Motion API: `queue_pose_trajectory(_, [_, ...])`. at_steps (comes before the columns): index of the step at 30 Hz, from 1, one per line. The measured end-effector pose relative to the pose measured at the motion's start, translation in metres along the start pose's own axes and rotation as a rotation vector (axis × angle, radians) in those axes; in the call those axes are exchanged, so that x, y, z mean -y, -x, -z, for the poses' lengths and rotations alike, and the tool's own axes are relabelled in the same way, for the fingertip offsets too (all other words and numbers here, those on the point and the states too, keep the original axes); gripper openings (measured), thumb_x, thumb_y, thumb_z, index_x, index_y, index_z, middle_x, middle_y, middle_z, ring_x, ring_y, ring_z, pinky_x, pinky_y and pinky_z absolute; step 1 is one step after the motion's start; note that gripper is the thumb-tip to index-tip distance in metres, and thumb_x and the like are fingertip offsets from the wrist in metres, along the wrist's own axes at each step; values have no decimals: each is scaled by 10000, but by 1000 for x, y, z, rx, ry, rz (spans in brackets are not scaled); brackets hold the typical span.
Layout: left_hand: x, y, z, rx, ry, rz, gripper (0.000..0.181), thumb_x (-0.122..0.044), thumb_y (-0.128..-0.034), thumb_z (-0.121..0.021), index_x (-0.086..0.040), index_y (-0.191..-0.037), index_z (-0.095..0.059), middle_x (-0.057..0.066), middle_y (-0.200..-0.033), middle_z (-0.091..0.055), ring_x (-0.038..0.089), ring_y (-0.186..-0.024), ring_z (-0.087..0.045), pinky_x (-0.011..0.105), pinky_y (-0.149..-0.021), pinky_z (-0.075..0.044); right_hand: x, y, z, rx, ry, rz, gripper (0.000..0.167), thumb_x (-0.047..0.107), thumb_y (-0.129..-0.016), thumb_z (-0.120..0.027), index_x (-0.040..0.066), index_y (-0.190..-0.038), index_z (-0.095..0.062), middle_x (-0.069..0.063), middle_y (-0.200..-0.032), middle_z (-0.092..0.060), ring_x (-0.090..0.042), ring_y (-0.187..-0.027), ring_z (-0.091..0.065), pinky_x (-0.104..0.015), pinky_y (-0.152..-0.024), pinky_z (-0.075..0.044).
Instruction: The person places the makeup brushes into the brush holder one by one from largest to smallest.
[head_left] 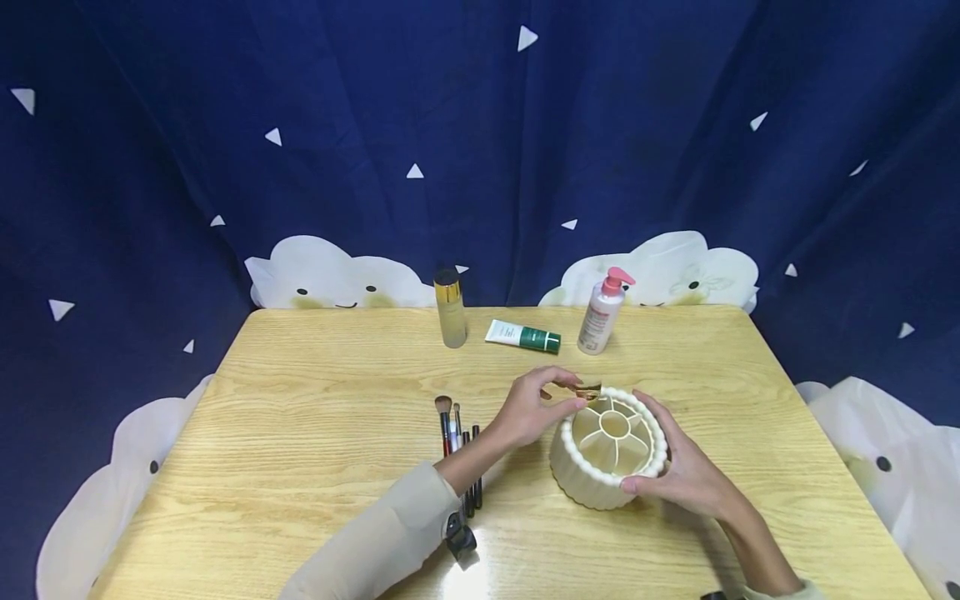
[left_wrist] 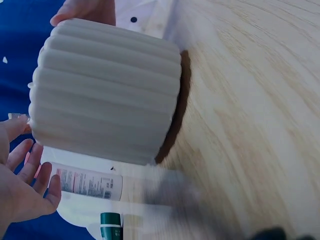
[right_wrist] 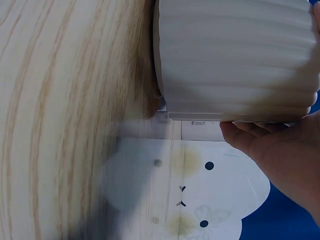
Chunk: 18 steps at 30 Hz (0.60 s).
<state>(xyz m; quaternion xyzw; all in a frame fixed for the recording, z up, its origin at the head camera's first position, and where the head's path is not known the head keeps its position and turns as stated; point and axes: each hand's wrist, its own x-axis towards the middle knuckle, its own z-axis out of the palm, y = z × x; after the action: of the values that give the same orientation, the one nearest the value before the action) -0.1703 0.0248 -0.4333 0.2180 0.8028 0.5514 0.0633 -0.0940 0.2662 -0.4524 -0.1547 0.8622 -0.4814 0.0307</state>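
A cream round makeup organizer with ribbed walls, a beaded rim and wedge-shaped compartments around a central ring is on the table. My right hand grips its right side, thumb at the near rim and fingers round the far side. Over the far-left part of the rim, my left hand pinches a small shiny gold item between thumb and fingers. What kind of item it is, I cannot tell. The left wrist view shows the organizer's ribbed wall and the left hand's other fingers loosely spread.
Several makeup brushes lie left of the organizer, partly under the left forearm. Toward the back are a gold-collared bottle with a black cap, a white and green tube and a pink-topped pump bottle. A blue curtain hangs behind.
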Motion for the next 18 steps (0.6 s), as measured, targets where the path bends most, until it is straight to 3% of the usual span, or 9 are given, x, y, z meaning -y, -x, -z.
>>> queue_pose_trajectory(8, [17, 11, 28, -54, 18, 14, 293, -226, -846, -705, -83, -1096, -654, 49, -1029, -693, 151, -951, -622, 254, -771, -519, -1, 0, -1, -5, 3, 0, 1138, 113, -617, -855, 243, -1510, -162, -130, -1467, -366, 81, -1221, -366, -65, -961, -296])
queue_pose_trajectory(18, [46, 21, 70, -196, -124, 122, 256, -166, -821, -722, -10, -1013, -658, 81, -887, -689, 170, -798, -641, 201, -645, -503, -1, 0, -1, -11, 3, -3, 1135, 111, -612, -855, 178, -1511, -166, -126, -1463, -370, 86, -1217, -363, -58, -956, -292])
